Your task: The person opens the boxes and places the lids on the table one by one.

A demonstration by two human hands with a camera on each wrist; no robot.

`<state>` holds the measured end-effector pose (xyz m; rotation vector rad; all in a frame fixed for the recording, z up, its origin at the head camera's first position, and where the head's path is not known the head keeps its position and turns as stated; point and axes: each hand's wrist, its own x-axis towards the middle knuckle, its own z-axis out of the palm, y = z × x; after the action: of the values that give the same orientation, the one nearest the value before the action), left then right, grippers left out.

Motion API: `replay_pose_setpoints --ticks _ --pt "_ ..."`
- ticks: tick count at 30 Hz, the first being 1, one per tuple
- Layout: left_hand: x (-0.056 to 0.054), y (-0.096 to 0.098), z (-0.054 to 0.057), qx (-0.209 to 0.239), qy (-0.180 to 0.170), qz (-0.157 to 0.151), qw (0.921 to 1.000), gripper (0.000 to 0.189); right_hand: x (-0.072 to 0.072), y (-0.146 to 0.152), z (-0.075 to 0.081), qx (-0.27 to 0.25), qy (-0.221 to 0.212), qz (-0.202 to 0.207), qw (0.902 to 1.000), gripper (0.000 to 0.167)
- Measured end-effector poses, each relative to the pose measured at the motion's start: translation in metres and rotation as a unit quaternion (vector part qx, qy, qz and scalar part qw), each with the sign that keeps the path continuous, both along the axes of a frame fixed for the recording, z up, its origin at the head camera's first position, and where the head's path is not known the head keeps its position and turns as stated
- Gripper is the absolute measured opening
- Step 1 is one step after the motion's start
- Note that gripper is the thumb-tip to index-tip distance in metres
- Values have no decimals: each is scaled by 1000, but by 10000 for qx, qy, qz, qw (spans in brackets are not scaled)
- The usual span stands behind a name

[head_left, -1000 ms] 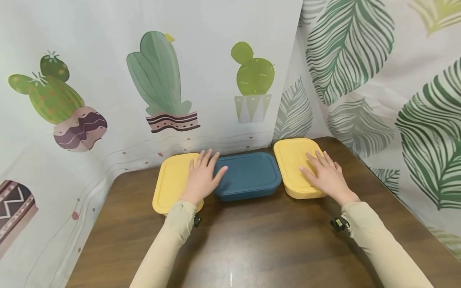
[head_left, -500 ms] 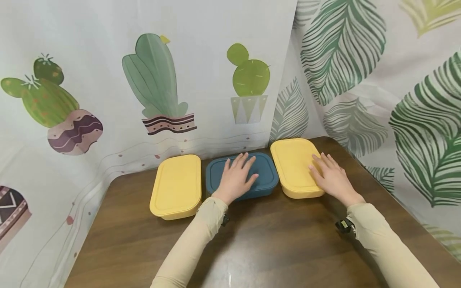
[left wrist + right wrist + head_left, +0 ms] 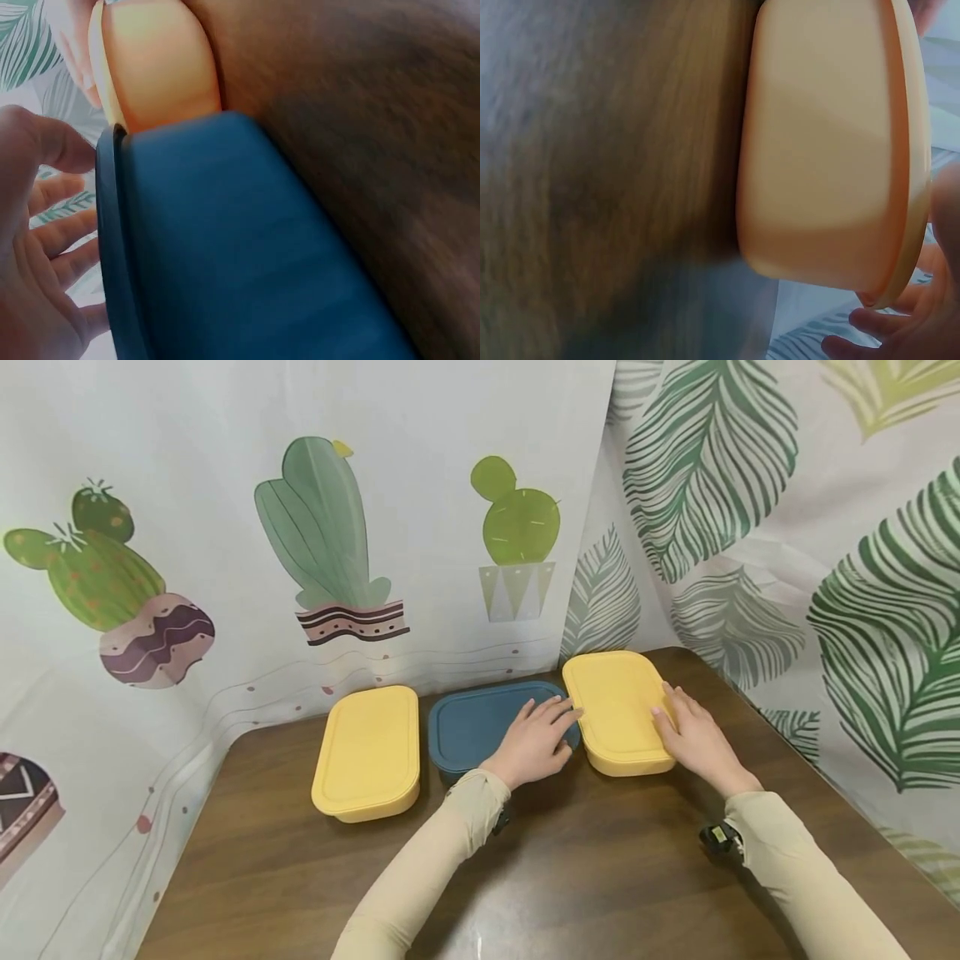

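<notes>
Three lidded boxes stand side by side at the back of the table. My left hand [image 3: 531, 745] lies over the right end of the blue box [image 3: 472, 727], its extended fingertips reaching the left edge of the right yellow box [image 3: 611, 706]. At that yellow box's right side, my right hand [image 3: 699, 739] has its thumb on the lid and its fingers along the edge. The left wrist view has the blue box [image 3: 225, 247] close up, with the hand [image 3: 34, 277] beside its lid. In the right wrist view, fingers [image 3: 881, 324] show near the yellow box's [image 3: 825, 150] rim.
Another yellow box [image 3: 367, 752] stands left of the blue one, a narrow gap between them. Behind the brown wooden table [image 3: 585, 868] hangs a cactus-print cloth [image 3: 435, 527]; a leaf-print cloth [image 3: 780, 543] hangs at the right.
My left hand has moved right, from the left yellow box across the blue box to the right yellow box's edge. My right hand has slid from the lid toward its right edge.
</notes>
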<state>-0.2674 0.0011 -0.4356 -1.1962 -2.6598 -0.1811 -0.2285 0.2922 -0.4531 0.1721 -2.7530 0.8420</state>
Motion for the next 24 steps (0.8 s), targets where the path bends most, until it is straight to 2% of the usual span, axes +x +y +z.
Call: replay_pose_setpoints --ticks 9,16,20,24 --pt "3 16 -6 -283 -129 -181 9994 54 -3 0 -4 -175 -220 -141 9995 68" --pt "9 19 -18 -544 -43 -77 9985 51 -2 -2 -10 -401 -443 -181 9981 70" --pt "9 20 -23 -444 100 -98 9989 50 -2 -4 -12 -496 -438 -296 9974 69" --pt "8 20 -24 -258 342 -175 9989 51 -3 -4 -14 -552 -368 -371 9971 68"
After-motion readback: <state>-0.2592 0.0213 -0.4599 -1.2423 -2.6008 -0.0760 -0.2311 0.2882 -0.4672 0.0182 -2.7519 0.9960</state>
